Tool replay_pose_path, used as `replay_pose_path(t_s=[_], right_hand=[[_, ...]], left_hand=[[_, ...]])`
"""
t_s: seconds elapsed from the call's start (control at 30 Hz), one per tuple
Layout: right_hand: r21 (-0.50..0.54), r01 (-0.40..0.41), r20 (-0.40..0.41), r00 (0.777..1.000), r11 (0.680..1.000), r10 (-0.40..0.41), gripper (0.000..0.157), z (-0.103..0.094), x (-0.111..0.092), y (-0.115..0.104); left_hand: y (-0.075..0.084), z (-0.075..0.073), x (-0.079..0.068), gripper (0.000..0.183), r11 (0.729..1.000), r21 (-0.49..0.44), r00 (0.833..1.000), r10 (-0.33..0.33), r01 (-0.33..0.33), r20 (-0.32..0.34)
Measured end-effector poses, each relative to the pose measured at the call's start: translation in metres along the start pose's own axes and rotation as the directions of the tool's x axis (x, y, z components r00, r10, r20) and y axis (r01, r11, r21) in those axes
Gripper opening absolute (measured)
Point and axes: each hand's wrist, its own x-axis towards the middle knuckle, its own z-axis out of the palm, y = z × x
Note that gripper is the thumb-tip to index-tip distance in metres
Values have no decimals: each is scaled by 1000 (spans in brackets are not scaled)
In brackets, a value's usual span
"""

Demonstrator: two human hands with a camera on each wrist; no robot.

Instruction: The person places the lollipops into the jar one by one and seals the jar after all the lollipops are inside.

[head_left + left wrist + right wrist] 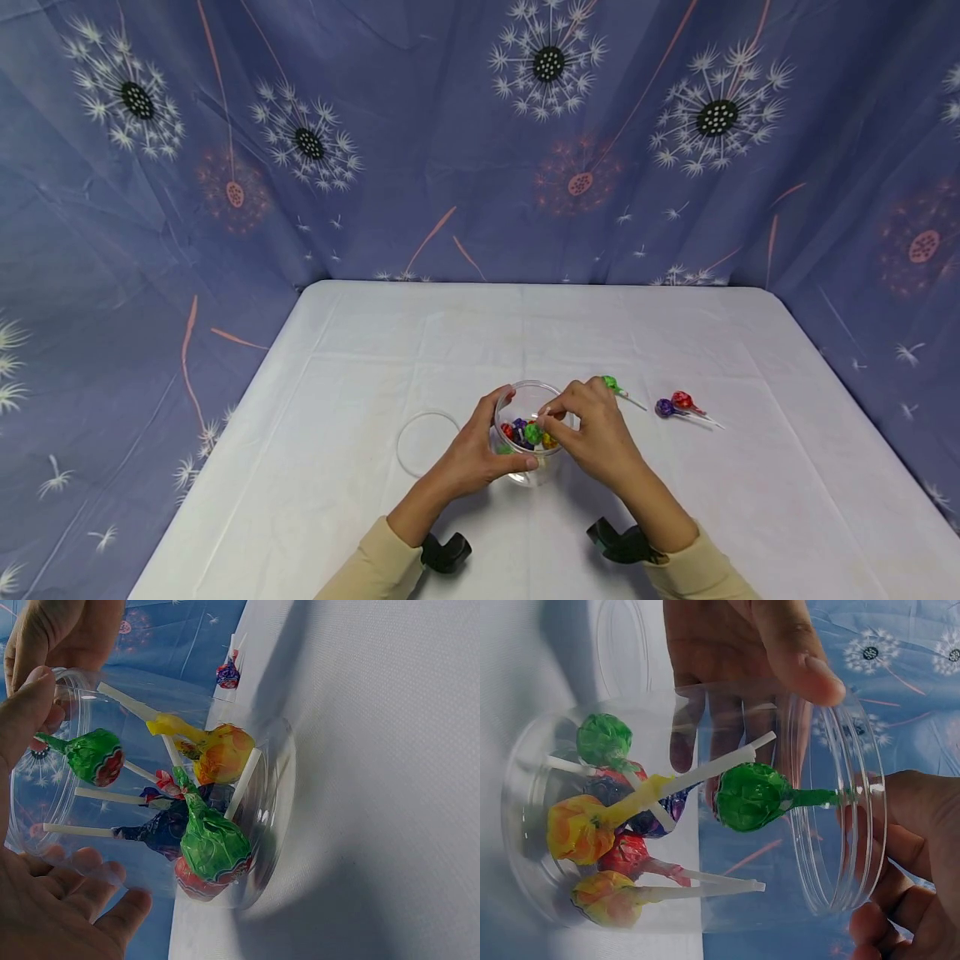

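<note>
A clear plastic jar [281, 761] stands on the table with several wrapped lollipops in its lower part. Yellow [581, 829], green [604, 739], red [624, 853] and dark purple [161, 831] wrappers show through its wall. My left hand [471, 454] grips the jar, thumb on the near side and fingers round the other. At the mouth, my right hand [596, 429] pinches the stick end of a green lollipop [750, 796]. Its candy head hangs inside the jar, just below the rim, above the others. The pinched stick is mostly hidden by the fingers.
Left of the jar lies a clear round lid [400, 450]. On the right side of the white table [750, 500] are a green lollipop [611, 384], a purple one [664, 408] and a red one [683, 401]. A blue dandelion-print curtain [435, 150] hangs behind.
</note>
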Motion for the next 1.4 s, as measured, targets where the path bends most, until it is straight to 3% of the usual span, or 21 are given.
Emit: replay_pose_path(t_s=[0.43,0.7,1.03,1.4], right_hand=[[-30,-18,22,1000,999,19,10,-1,-2,-4],[-8,7,-49,999,1000,-7,10,-10,-1,1],[21,-94,-116,989,995,95,7,-27,2,11],[76,-183,-172,966,980,194,14,-37,2,38]], left_hand=[[0,0,1,94,1000,6,1000,9,-9,-3],[1,1,1,96,1000,17,1000,-8,8,-6],[2,2,1,96,1000,12,1000,-22,22,-9],[2,1,1,97,1000,9,1000,-25,25,-6]])
